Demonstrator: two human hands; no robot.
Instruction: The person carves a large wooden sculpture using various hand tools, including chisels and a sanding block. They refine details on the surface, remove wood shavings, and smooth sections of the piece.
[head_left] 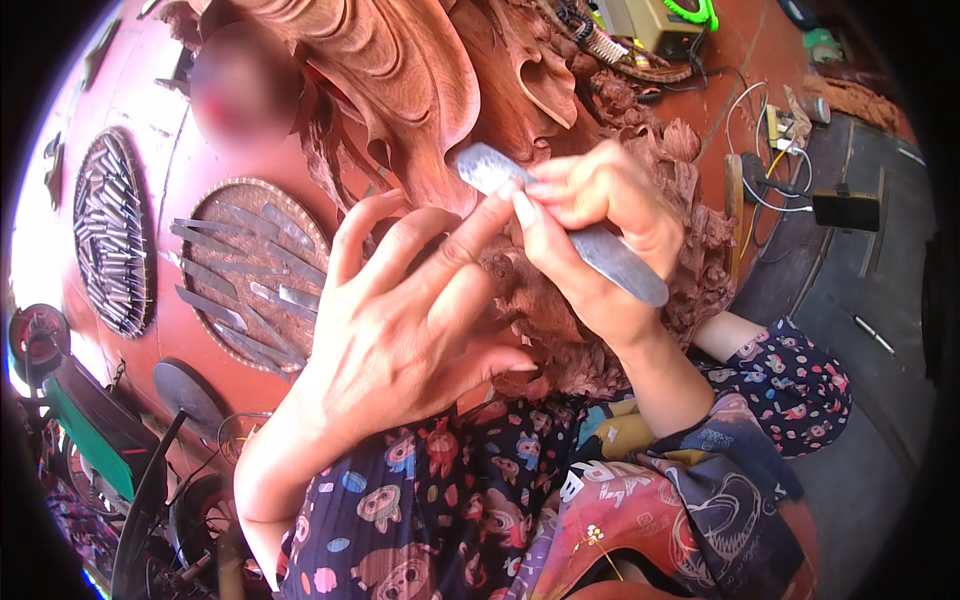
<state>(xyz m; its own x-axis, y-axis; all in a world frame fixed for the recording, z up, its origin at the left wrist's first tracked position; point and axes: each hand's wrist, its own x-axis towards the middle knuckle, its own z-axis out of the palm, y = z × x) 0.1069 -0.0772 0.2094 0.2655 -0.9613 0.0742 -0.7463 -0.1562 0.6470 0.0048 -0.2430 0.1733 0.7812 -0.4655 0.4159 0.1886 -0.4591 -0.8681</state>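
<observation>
My right hand (602, 195) grips a flat grey metal scraper (618, 265) with rounded ends, slanting from upper left to lower right. Its upper end lies close over the reddish-brown wood carving (410, 90); I cannot tell if it touches. Fingers spread, my left hand (395, 325) reaches over the carving. Its index fingertip meets the scraper beside my right thumb. Flowing folds shape the carving's upper part, and knobbly, rough forms (690, 190) its right side. My hands hide part of its middle.
At left, a round woven tray (215, 340) bears several flat metal blades; another basket (148, 215) holds many dark, slim tools. Cables (790, 208) and a dark phone-like device (846, 210) lie at right, with a pen (875, 335) on the grey surface. A boxy device (655, 25) stands at the top.
</observation>
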